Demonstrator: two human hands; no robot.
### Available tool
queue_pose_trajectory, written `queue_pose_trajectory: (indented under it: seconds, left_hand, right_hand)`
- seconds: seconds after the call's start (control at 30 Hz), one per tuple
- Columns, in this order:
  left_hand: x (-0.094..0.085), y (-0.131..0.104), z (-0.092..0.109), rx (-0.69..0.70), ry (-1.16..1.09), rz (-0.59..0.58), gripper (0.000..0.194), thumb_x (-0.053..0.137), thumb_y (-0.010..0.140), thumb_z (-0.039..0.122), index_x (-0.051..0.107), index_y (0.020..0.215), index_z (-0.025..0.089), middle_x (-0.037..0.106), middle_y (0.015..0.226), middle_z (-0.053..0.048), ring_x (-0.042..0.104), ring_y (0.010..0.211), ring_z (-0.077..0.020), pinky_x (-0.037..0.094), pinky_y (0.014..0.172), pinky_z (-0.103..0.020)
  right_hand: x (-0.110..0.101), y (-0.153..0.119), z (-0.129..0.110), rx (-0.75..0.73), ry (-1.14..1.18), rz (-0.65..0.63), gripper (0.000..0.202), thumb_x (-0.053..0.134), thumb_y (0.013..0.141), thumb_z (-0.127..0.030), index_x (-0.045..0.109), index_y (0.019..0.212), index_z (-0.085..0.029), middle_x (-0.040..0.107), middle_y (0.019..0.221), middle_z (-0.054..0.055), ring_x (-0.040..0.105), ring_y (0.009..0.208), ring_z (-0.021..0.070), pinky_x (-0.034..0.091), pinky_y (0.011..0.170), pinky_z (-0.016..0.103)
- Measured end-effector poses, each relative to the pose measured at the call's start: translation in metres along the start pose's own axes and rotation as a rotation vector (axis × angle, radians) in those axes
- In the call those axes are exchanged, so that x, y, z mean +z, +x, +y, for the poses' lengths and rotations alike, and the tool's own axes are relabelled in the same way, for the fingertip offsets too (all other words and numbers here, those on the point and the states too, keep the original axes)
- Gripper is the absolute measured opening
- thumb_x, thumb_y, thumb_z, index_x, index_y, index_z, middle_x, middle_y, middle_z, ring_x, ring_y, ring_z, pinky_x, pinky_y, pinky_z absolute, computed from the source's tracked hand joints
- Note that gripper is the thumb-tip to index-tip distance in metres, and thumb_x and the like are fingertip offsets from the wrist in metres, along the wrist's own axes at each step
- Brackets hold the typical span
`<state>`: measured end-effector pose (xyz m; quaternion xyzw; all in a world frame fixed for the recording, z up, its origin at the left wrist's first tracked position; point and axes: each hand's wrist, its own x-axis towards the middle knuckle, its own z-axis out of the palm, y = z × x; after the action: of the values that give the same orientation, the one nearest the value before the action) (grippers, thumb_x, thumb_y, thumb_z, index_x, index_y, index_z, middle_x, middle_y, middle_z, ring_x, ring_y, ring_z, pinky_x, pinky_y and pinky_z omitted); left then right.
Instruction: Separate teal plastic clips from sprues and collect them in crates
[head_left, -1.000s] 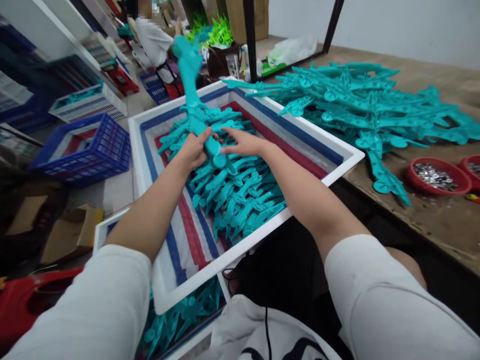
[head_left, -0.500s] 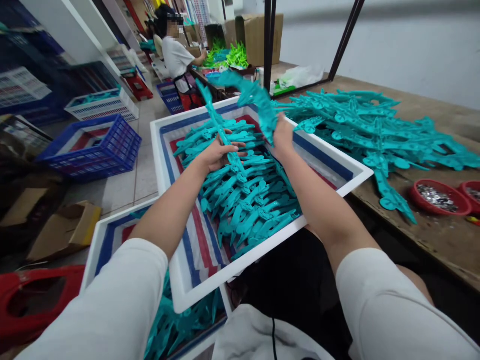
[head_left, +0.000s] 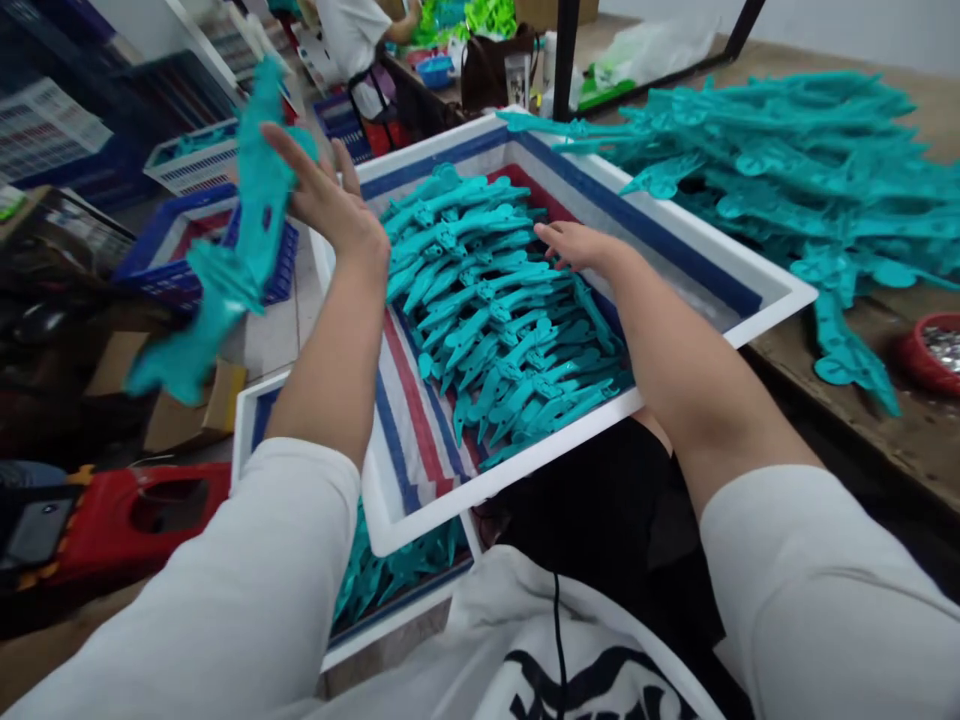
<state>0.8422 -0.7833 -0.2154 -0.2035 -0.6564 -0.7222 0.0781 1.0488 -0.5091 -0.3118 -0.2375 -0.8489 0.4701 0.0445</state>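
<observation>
My left hand (head_left: 330, 200) is raised past the left rim of a white plastic basket (head_left: 465, 518). It holds a long teal plastic part (head_left: 262, 225), which is blurred and hangs at a slant, jointed at its middle. Neat overlapping rows of the same kind of teal parts (head_left: 480, 300) fill much of the basket, over a striped red, white and blue liner (head_left: 420, 420). Over the right side of these rows is my right hand (head_left: 581, 247), fingers stretched out and nothing seen in them; whether the fingertips touch the parts I cannot tell.
A loose heap of teal parts (head_left: 825, 190) lies on the workbench (head_left: 795, 390) at right, near a red bowl (head_left: 937, 350) of small metal pieces. Below stands another basket (head_left: 405, 625) with teal parts. Blue crate (head_left: 169, 245) and red stool (head_left: 142, 515) are at left; a person (head_left: 356, 45) works beyond.
My left hand has swung up and left out of the basket with a teal part. The teal part in my right hand is gone from it; that hand now reaches over the rows. The view has tilted down.
</observation>
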Motion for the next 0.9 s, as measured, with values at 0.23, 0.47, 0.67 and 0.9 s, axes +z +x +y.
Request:
queue_pose_trajectory:
  seconds: [0.23, 0.47, 0.67, 0.9]
  left_hand:
    - [0.012, -0.06, -0.106, -0.396, 0.538, -0.539, 0.068, 0.074, 0.125, 0.055, 0.049, 0.176, 0.018, 0.079, 0.158, -0.01, 0.067, 0.146, -0.0217, 0.052, 0.133, -0.044]
    - [0.003, -0.15, -0.181, -0.547, 0.956, -0.713, 0.059, 0.091, 0.111, 0.04, 0.073, 0.163, 0.02, 0.061, 0.181, -0.017, 0.058, 0.168, -0.0423, 0.048, 0.142, -0.073]
    - [-0.003, -0.194, -0.189, -0.675, 1.149, -0.783, 0.051, 0.094, 0.108, 0.037, 0.078, 0.153, 0.018, 0.066, 0.176, -0.018, 0.058, 0.169, -0.0435, 0.049, 0.141, -0.075]
    - [0.061, -0.158, -0.146, -0.703, 0.777, -0.868, 0.046, 0.102, 0.084, 0.023, 0.081, 0.125, 0.021, 0.085, 0.094, -0.006, 0.087, 0.097, -0.0338, 0.073, 0.089, -0.042]
  right_hand:
    - [-0.008, 0.02, 0.03, -0.043, -0.115, -0.069, 0.082, 0.066, 0.11, -0.092, 0.079, 0.15, -0.021, 0.088, 0.13, 0.02, 0.087, 0.112, 0.0376, 0.07, 0.111, 0.058]
    - [-0.003, 0.001, 0.013, 0.0, -0.274, -0.166, 0.069, 0.058, 0.121, -0.078, 0.075, 0.159, -0.022, 0.087, 0.141, 0.018, 0.089, 0.11, 0.0321, 0.071, 0.096, 0.042]
    - [-0.003, -0.02, -0.011, 0.048, -0.389, -0.265, 0.063, 0.045, 0.129, -0.059, 0.065, 0.174, -0.019, 0.079, 0.161, 0.019, 0.086, 0.127, 0.0313, 0.066, 0.09, 0.034]
    - [-0.003, -0.021, -0.016, -0.092, -0.417, -0.251, 0.075, 0.058, 0.123, -0.073, 0.072, 0.17, -0.017, 0.081, 0.157, 0.02, 0.084, 0.133, 0.0385, 0.067, 0.114, 0.048]
